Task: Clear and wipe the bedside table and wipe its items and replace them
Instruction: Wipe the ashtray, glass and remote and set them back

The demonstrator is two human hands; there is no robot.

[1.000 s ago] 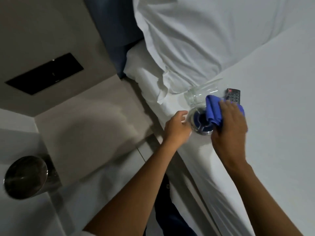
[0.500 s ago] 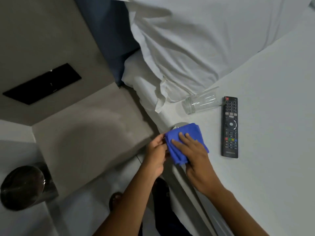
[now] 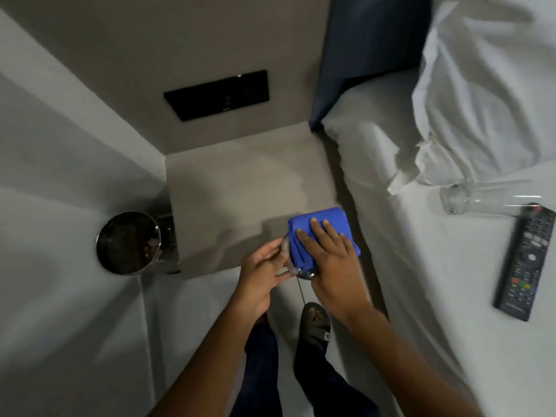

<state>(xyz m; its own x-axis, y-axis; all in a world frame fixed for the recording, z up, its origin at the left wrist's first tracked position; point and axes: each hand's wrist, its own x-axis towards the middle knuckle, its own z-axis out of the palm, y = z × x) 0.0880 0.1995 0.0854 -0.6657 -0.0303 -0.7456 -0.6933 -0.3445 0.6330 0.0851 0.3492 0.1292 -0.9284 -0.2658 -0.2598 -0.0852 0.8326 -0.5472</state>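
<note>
My left hand (image 3: 264, 275) grips a round glass ashtray (image 3: 293, 267) by its left rim, held over the front right corner of the beige bedside table (image 3: 240, 188). A folded blue cloth (image 3: 319, 233) covers most of the ashtray, and my right hand (image 3: 328, 260) presses flat on the cloth with fingers spread. On the white bed (image 3: 436, 281) to the right lie a clear drinking glass (image 3: 481, 200) on its side and a black remote control (image 3: 526, 263).
A shiny metal bin (image 3: 129, 242) stands left of the table. A black switch panel (image 3: 216, 93) is on the wall behind. White pillows (image 3: 481, 85) and a blue headboard (image 3: 370, 49) are at the upper right. My sandalled foot (image 3: 316, 323) is on the floor below.
Both hands lifted the ashtray and cloth off the bed and carried them left, over the bedside table's front edge. My view swung left, so the glass and remote now sit at the right.
</note>
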